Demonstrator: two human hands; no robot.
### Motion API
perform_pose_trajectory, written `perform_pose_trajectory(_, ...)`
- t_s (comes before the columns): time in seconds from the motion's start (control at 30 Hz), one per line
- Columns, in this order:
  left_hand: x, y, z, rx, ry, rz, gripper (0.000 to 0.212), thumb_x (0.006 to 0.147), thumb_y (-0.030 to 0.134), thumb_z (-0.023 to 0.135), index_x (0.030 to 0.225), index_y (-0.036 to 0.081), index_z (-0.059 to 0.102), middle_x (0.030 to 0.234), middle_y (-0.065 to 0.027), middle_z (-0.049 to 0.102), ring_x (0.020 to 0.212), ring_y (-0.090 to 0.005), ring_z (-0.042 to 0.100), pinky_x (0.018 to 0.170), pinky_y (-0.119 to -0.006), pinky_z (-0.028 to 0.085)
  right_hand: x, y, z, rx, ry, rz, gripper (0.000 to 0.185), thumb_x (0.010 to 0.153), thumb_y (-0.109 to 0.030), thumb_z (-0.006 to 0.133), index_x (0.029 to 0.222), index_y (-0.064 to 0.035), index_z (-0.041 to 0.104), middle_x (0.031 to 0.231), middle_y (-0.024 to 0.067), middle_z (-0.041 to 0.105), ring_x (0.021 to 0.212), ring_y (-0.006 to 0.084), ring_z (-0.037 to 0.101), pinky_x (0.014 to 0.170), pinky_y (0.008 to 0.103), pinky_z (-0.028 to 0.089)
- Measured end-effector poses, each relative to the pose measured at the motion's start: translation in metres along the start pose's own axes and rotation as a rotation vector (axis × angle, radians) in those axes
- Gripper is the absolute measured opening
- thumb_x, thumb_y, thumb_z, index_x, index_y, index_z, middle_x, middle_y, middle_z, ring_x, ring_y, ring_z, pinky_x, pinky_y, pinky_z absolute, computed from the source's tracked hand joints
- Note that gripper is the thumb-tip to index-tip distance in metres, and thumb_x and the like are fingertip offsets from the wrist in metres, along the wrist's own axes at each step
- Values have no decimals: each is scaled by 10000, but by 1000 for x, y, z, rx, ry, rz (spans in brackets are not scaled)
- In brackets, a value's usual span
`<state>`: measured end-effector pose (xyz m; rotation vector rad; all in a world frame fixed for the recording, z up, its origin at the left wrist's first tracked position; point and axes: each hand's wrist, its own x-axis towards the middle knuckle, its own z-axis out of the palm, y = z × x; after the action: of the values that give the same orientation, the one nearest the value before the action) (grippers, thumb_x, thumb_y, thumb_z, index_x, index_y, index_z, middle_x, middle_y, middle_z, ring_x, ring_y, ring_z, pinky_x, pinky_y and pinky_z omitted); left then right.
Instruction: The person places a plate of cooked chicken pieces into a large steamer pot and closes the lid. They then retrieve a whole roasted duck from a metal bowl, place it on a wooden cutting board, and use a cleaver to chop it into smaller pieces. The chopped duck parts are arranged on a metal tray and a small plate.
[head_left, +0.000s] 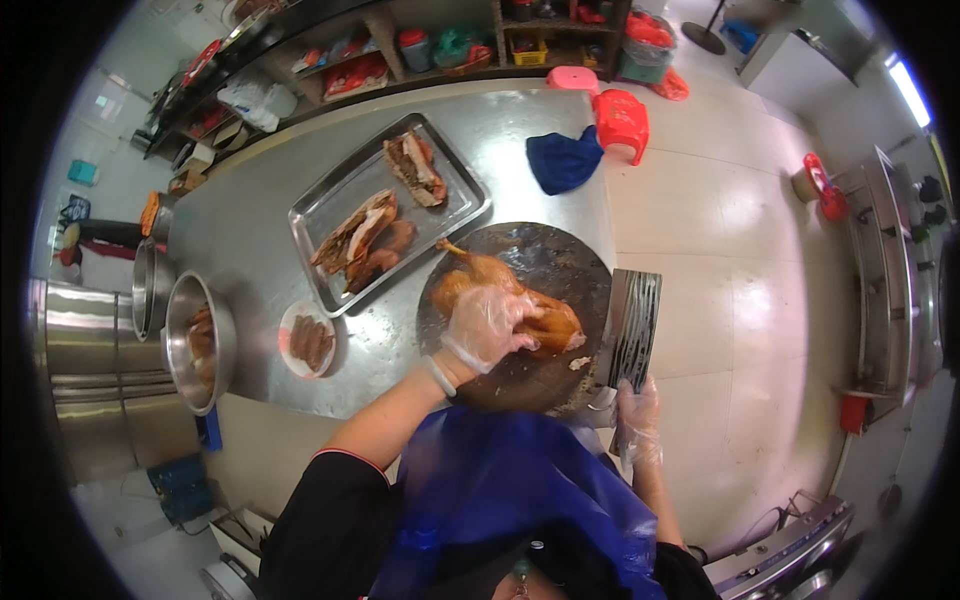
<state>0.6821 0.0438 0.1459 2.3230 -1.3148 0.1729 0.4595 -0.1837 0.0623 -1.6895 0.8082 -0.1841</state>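
Observation:
On a round dark chopping block (517, 390) lies a browned roast bird (487, 274), its leg pointing to the upper left. My left hand (487, 322), in a clear plastic glove, grips the bird's body from above. Also gloved, my right hand (639, 420) holds a wide-bladed cleaver (634, 322) upright by its handle, just beyond the right edge of the block. A small pale scrap of meat (579, 363) rests on the block below the bird.
A metal tray (382, 281) with pieces of roast meat adjoins the block. Left of it are a plate of sliced meat (307, 341) and a steel bowl (225, 352) holding more meat. A blue cloth (562, 161) lies near the steel table's far right corner, beside a red stool (622, 120).

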Motion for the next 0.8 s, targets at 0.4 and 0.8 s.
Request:
perform_pose_trajectory(0.4, -54, 7, -12, 15, -14, 56, 313, 864, 163, 616, 1166, 225, 668, 1066, 17, 676, 938, -173, 614, 876, -326, 457, -20, -39, 32, -303, -142, -19, 337, 922, -192, 613, 1171, 29, 563, 801, 149, 685, 687, 265, 657, 672, 393, 522)
perform_pose_trajectory(0.8, 36, -100, 39, -797, 3, -469, 406, 842, -110, 558, 1209, 48, 629, 1122, -107, 682, 1038, -198, 647, 930, -302, 518, -27, -48, 27, 184, 2, 174, 79, 961, -124, 538, 970, -66, 485, 594, 7, 474, 411, 94, 434, 355, 244, 376)
